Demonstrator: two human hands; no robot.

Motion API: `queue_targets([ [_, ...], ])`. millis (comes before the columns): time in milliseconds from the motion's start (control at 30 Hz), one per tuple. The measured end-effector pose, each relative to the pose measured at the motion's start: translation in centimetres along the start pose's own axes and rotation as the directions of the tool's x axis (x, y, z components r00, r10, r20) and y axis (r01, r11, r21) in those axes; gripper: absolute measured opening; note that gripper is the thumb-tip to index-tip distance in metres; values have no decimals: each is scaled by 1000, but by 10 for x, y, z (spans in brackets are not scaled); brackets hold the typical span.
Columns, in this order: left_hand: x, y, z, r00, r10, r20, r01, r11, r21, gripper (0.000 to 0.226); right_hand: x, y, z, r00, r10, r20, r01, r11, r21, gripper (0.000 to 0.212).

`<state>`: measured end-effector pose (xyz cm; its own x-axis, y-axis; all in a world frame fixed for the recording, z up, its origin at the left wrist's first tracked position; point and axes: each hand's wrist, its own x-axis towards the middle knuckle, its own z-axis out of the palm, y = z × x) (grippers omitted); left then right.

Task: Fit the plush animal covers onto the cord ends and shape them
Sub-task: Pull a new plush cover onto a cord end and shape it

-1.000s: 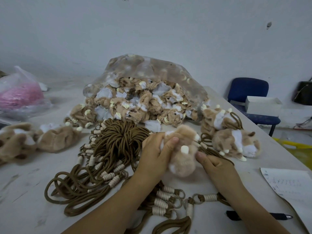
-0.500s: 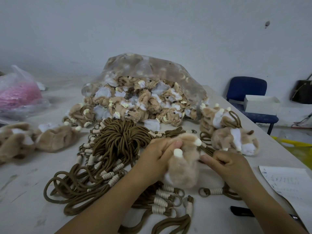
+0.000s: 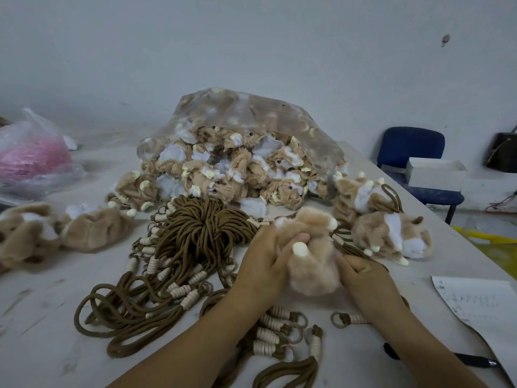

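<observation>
Plush cover (image 3: 310, 264), tan & fluffy w/ stubby cream nubs, sits btwn our two hands just above the table (image 3: 42, 317), in front of the cords (image 3: 201, 228). Our left hand (image 3: 265, 264) wraps it from the left, fingers curled tight into the fur. Our right hand (image 3: 363, 278) grips its lower right side, fingers curled in too. Cords are brown & round, heaped in tangled loops, ends wound w/ cream coils & small rings. Behind, a clear plastic bag (image 3: 251, 113) spills crumpled tan-and-white covers. Two stuffed animals (image 3: 389, 236), rounded, lie to the right, near a sheet of paper (image 3: 481, 303) & a black pen (image 3: 472, 359).
</observation>
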<state>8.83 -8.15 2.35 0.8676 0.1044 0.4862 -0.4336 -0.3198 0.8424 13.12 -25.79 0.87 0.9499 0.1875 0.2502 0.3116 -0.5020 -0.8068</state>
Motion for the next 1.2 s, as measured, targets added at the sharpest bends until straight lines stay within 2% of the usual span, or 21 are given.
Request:
queue_targets([
  [33, -1, 3, -1, 1000, 13, -20, -13, 1000, 1, 42, 0, 1, 0, 1000, -4, -12, 4, 1000, 0, 79],
  [100, -1, 0, -3, 999, 13, -44, -13, 1000, -13, 45, -1, -2, -1, 1000, 0, -26, -1, 1000, -8, 79],
  [167, 0, 0, -4, 999, -45, -20, 44, 997, -63, 53, -2, -2, -2, 999, 1, -36, -1, 1000, -7, 78],
  [300, 3, -4, -8, 995, -92, -22, 89, 990, -105, 31, 0, 5, -9, 999, 4, -39, -7, 995, -98, 83],
  [367, 4, -7, -10, 996, -88, -13, 86, 989, -117, 31, 2, 7, -16, 998, -29, -61, 20, 989, -147, 77],
  [433, 4, -5, -12, 997, -75, 27, 78, 987, -142, 22, 3, 8, -23, 993, -84, -79, 68, 981, -182, 68],
  [533, 5, -6, -15, 990, -81, 112, 96, 985, -140, 30, 5, 9, -29, 986, -156, -59, 136, 958, -254, 64],
  [633, 6, -8, -19, 986, -69, 150, 85, 991, -101, 26, 7, 10, -29, 983, -180, -42, 160, 941, -298, 67],
  [733, 6, -14, -20, 981, -61, 186, 76, 994, -75, 26, 6, 9, -26, 978, -204, -36, 180, 921, -344, 61],
  [833, 5, -12, -17, 986, -57, 159, 70, 995, -77, 37, 4, 5, -22, 979, -200, -35, 177, 925, -335, 66],
  [900, 3, -11, -14, 982, -62, 178, 73, 996, -52, 30, 2, 2, -17, 976, -215, -40, 191, 926, -326, 67],
  [967, -2, -8, -7, 963, -88, 255, 82, 996, 36, 16, 1, -1, -9, 974, -226, -22, 208, 928, -309, 59],
  [1000, -4, -8, -2, 962, -74, 262, 58, 996, 70, 20, 2, -1, -5, 976, -216, -7, 205, 934, -294, 50],
  [1100, -2, -9, 9, 982, -34, 186, 20, 997, 75, 30, 5, 0, -1, 987, -157, -18, 148, 956, -253, 34],
  [1200, 0, -9, 9, 992, -35, 121, 35, 999, 8, 27, 4, 2, -3, 984, -174, -36, 161, 958, -238, 40],
])
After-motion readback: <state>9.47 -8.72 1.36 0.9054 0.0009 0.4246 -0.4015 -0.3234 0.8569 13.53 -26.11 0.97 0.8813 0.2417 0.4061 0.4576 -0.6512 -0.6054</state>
